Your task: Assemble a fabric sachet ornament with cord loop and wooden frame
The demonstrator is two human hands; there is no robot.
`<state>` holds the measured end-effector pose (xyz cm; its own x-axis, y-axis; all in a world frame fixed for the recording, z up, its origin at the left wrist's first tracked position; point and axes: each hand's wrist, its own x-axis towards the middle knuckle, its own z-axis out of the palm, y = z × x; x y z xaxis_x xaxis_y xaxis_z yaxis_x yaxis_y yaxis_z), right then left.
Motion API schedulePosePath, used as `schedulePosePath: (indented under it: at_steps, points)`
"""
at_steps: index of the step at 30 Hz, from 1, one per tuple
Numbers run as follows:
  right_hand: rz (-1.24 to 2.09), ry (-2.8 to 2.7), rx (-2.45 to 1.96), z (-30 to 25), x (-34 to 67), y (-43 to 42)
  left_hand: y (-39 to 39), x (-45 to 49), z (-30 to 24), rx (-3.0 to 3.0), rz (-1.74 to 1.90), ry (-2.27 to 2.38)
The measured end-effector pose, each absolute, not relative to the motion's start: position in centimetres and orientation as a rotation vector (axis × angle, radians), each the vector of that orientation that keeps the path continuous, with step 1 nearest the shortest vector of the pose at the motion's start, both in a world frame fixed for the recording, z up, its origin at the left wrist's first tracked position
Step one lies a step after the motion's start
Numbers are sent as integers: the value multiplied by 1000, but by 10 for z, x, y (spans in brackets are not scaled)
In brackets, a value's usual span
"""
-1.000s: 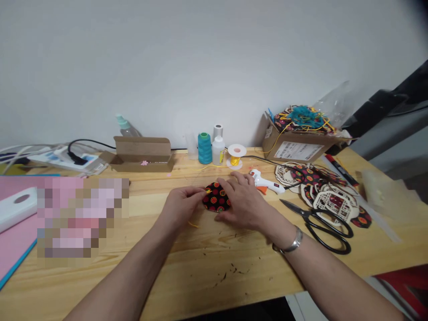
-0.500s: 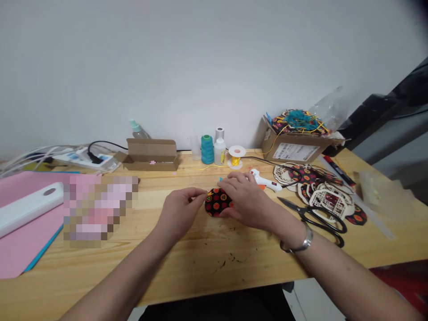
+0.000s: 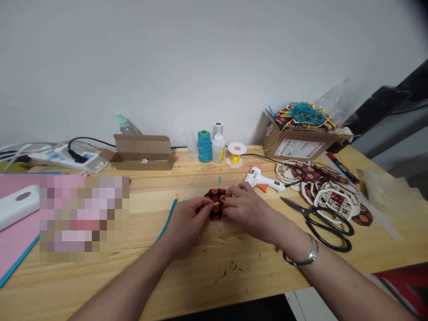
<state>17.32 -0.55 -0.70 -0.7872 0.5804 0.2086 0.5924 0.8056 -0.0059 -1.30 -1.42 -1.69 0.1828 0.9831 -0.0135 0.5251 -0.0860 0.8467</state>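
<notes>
A dark patterned fabric piece (image 3: 219, 196), with red and yellow flower motifs, lies on the table between my hands. My left hand (image 3: 185, 220) is closed in a pinch over its left part, with a short yellow cord (image 3: 216, 203) showing at the fingertips. The curled fingers of my right hand (image 3: 245, 207) grip the piece's right edge; their tips are partly hidden. Beside my left wrist, a teal tassel (image 3: 168, 218) with a yellow end lies on the wood, its lower part covered by my arm.
Black scissors (image 3: 309, 214) and a white glue gun (image 3: 259, 178) lie to the right, near cut-out wooden ornaments (image 3: 334, 200). Behind stand a teal thread cone (image 3: 204, 147), a white bottle (image 3: 218, 147), a yellow cord spool (image 3: 236, 149) and a cardboard box (image 3: 277, 142).
My left hand's fingertips have moved right, from the fabric piece's edge over its face. The teal tassel now shows by my left wrist. The right hand has shifted lower on the piece; the view has shifted slightly.
</notes>
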Motion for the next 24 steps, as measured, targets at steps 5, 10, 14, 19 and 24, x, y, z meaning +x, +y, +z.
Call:
schedulePosePath:
  at_steps: [5,10,14,19,24]
  points:
    - [-166,-2922,-846,-1,168,-8,-12,-13,-19,1680,795,1382]
    - [-209,-2915,-836,-4,165,-13,-14,-11,-19,1730,725,1349]
    - [-206,-2903,-844,-6,166,-15,-13,-11,-19,1755,686,1340]
    - [-229,-2883,-819,-7,170,-15,-11,-12,-20,1737,684,1358]
    - [-182,-2832,-838,-12,173,-10,-9,-11,-16,1725,640,1407]
